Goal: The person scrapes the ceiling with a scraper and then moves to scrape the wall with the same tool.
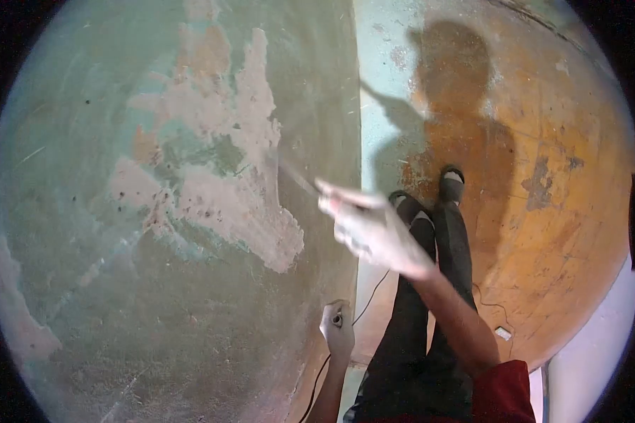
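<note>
- my right hand [374, 229] is closed around the handle of a scraper [298, 180], its thin blade blurred, tip at the peeling wall [85, 211] beside the bare plaster patch [240, 204]
- my left hand [337, 328] is clamped on a small object i cannot identify, low against the wall, with a thin cable [365, 302] running by it
- the scraper looks light and stiff, with a blade likely to flex; best held by the handle
</note>
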